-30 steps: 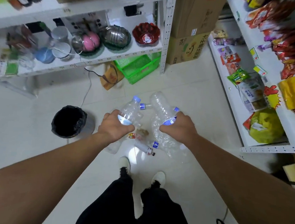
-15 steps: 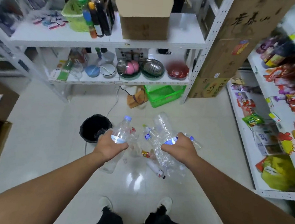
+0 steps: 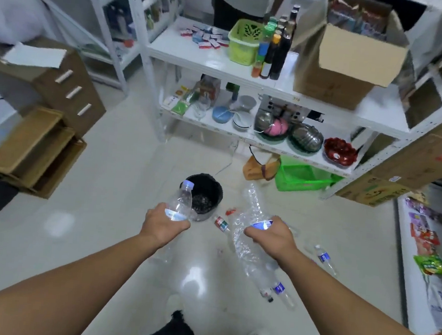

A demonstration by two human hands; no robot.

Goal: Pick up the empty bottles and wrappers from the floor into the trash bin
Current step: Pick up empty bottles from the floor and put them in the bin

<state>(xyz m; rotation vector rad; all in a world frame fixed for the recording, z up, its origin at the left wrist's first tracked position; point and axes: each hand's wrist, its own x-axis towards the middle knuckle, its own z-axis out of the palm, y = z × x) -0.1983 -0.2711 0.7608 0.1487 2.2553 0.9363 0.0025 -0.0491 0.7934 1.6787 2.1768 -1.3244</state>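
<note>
My left hand [image 3: 163, 223] grips a clear empty bottle with a blue cap [image 3: 180, 200], held upright just in front of the black trash bin [image 3: 214, 186]. My right hand [image 3: 271, 234] holds a bundle of crumpled clear bottles [image 3: 250, 223] to the right of the bin. On the floor lie a small red-labelled bottle [image 3: 221, 223], a red wrapper [image 3: 230, 211], a blue-labelled bottle [image 3: 324, 258] at the right, and another bottle [image 3: 280, 291] nearer my feet.
A white shelf unit [image 3: 274, 87] with bowls, sauce bottles and a cardboard box stands behind the bin. A green basket [image 3: 302, 177] sits under it. Brown cabinets and boxes [image 3: 39, 137] stand at the left. A snack shelf [image 3: 427, 252] runs along the right.
The view has tilted up and swung left, showing more of the shelves. Both hands with their bottles have come close to the trash bin.
</note>
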